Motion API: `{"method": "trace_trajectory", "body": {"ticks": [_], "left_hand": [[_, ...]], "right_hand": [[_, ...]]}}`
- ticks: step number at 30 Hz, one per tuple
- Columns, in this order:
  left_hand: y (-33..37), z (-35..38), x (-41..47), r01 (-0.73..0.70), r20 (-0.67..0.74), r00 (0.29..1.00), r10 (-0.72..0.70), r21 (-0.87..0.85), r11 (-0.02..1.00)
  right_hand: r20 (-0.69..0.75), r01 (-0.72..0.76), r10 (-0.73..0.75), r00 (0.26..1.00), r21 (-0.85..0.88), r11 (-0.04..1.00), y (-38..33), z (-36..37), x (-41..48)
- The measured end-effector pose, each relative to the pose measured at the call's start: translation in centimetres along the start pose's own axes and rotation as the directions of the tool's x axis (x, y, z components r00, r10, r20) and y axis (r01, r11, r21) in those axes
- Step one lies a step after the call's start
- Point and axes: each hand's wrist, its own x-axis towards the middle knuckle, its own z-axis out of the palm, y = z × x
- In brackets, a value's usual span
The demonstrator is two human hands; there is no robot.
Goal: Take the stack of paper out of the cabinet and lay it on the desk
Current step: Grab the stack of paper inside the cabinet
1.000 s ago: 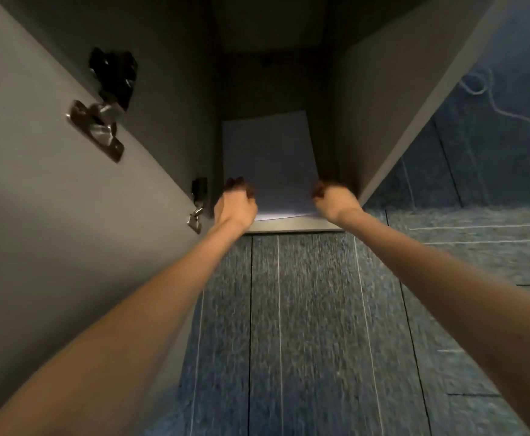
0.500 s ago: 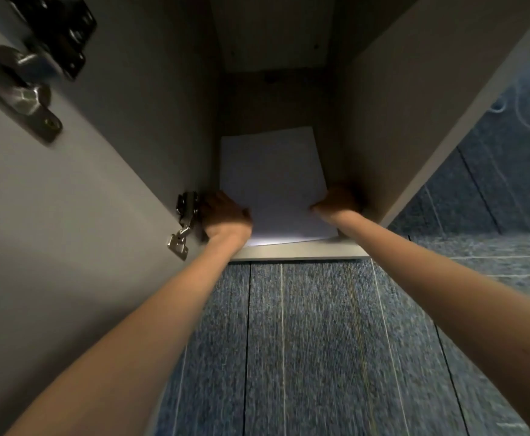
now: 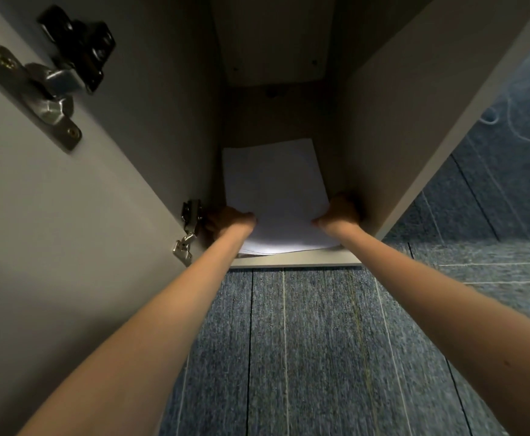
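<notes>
I see both hands in the cabinet (image 3: pixel 399 127), gripping the paper (image 3: pixel 274 190). Left hand (image 3: pixel 230 220) pinches the near-left corner, right hand (image 3: pixel 339 214) pinches the near-right edge, fingers curled shut on the sheets. Paper: plain white stack, no print visible, slightly skewed, far end deep in shadow. Between the grips the near edge bows up and fans into loose sheets, just past the shelf lip. Door (image 3: pixel 52 247) with hinges (image 3: pixel 188 231) left of the left hand. Carpet (image 3: pixel 304 341) below.
</notes>
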Motion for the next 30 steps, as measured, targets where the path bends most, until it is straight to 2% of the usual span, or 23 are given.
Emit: {"method": "trace_trajectory", "body": {"ticks": [2,5,7,12,16,17,19,20,22,24,27,30], "left_hand": [[0.3,-0.2,-0.6,-0.032,-0.023,0.999,0.031,-0.051,0.998],[0.5,-0.8,-0.1,-0.038,0.05,0.997,0.061,-0.364,0.931],[0.3,-1.6,-0.2,-0.025,0.151,0.983,0.108,-0.468,0.883],[-1.2,-2.7,-0.7,0.135,0.288,0.955,0.068,-0.63,0.764],[-1.5,-2.6,-1.3,0.145,0.398,0.905,0.147,-0.616,0.774],[-1.3,-2.5,-1.9,0.111,0.372,0.915,0.16,-0.61,0.784],[-1.3,-2.0,-2.3,-0.054,0.209,0.952,0.221,-0.598,0.799],[-1.6,-2.0,-2.4,-0.148,0.122,0.95,0.286,-0.631,0.762],[-2.2,-2.1,-2.7,-0.204,0.061,0.938,0.34,-0.696,0.688],[-2.9,-2.3,-2.8,-0.171,0.089,0.933,0.349,-0.744,0.646],[-3.5,-2.5,-2.6,-0.132,0.145,0.922,0.36,-0.755,0.642],[-3.7,-2.6,-2.2,-0.16,0.147,0.911,0.385,-0.735,0.659]], "right_hand": [[0.0,0.001,-0.001,1.0,0.024,1.0,0.1,0.1,0.1],[0.0,0.011,-0.011,1.0,0.052,0.999,0.3,0.1,0.2],[0.009,0.008,-0.009,1.0,0.071,0.997,0.4,0.1,0.2],[0.017,0.005,-0.007,1.0,0.095,0.995,0.4,0.1,0.1],[0.01,0.003,-0.004,1.0,0.136,0.991,0.7,0.0,0.1],[0.022,0.0,-0.003,1.0,0.155,0.988,1.0,0.2,0.2],[0.076,-0.031,0.014,0.997,0.228,0.973,1.4,0.3,0.0],[0.106,-0.056,0.029,0.994,0.269,0.962,1.5,0.4,-0.2],[0.117,-0.081,0.041,0.992,0.363,0.928,1.3,0.3,-0.6],[0.088,-0.097,0.06,0.994,0.519,0.849,0.6,-0.5,-1.0],[0.196,-0.145,-0.001,0.981,0.726,0.672,-0.4,-2.2,-1.6],[0.306,-0.164,-0.103,0.947,0.73,0.663,-0.9,-2.7,-2.4]]}}
